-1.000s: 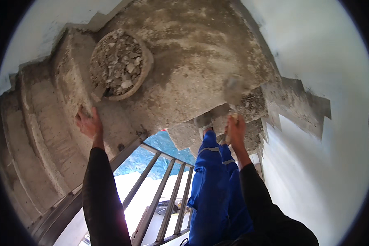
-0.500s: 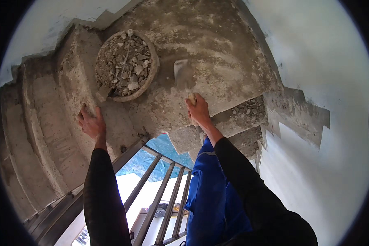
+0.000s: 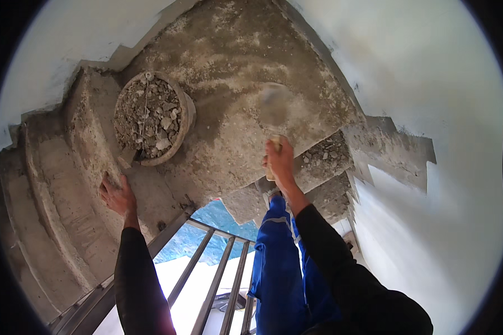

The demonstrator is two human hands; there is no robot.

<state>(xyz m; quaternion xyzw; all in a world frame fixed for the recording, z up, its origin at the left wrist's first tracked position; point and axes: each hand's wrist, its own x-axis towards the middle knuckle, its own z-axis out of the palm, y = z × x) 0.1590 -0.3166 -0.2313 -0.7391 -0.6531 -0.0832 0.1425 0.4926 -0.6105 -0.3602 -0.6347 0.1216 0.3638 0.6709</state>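
Note:
My right hand (image 3: 280,162) is wrapped round the pale handle of a trowel (image 3: 274,105). Its blade is smeared by motion over the dusty concrete landing (image 3: 229,131). My left hand (image 3: 119,195) rests with fingers apart on the concrete step at the left, just below the bucket, and holds nothing. A round bucket (image 3: 189,114) full of broken rubble (image 3: 159,120) stands on the step and landing. Its thin wire handle lies across the rubble.
Concrete steps (image 3: 61,184) climb at the left. Lower steps with loose debris (image 3: 325,153) drop away beside my blue-trousered legs (image 3: 279,251). A metal railing (image 3: 207,279) borders the stairwell, with blue sheeting (image 3: 218,218) below it. White walls (image 3: 430,84) rise on both sides.
My right hand and the trowel have shifted right and lower in view. The bucket and left hand appear further left and lower as the view tilts; the left hand stays on the step.

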